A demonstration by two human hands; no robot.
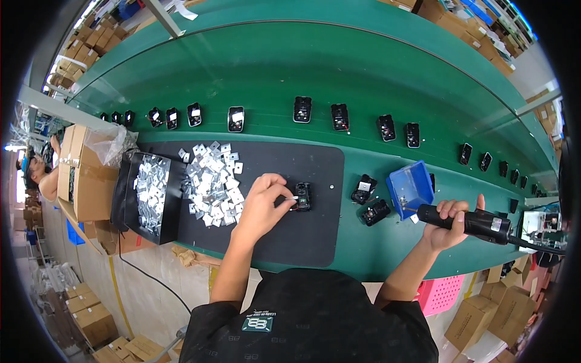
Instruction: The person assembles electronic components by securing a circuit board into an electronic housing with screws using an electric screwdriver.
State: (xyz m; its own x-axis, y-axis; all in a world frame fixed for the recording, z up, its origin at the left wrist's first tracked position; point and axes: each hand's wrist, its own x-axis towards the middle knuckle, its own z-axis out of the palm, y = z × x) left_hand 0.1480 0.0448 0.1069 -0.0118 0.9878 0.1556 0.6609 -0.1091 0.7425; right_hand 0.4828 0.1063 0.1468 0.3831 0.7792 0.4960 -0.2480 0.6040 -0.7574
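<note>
My left hand (261, 204) is closed in a pinch on a small silver plate (294, 198) at the edge of an open black housing (304, 197). That housing lies on the black mat (296, 242), with small parts showing inside. In my right hand (448, 228) is a black electric screwdriver (488, 226), fingers wrapped round its body. Its bit points left, over the near edge of a blue bin (426, 175) that holds small loose parts. Two more black housings, one upper (364, 189) and one lower (375, 212), lie between mat and bin.
Left on the mat spreads a heap of small silver plates (213, 184). Beside it stands a black box (171, 209) full of them. A row of black housings (302, 109) runs along the green line behind. A cardboard box (97, 187) stands far left, with another person beyond.
</note>
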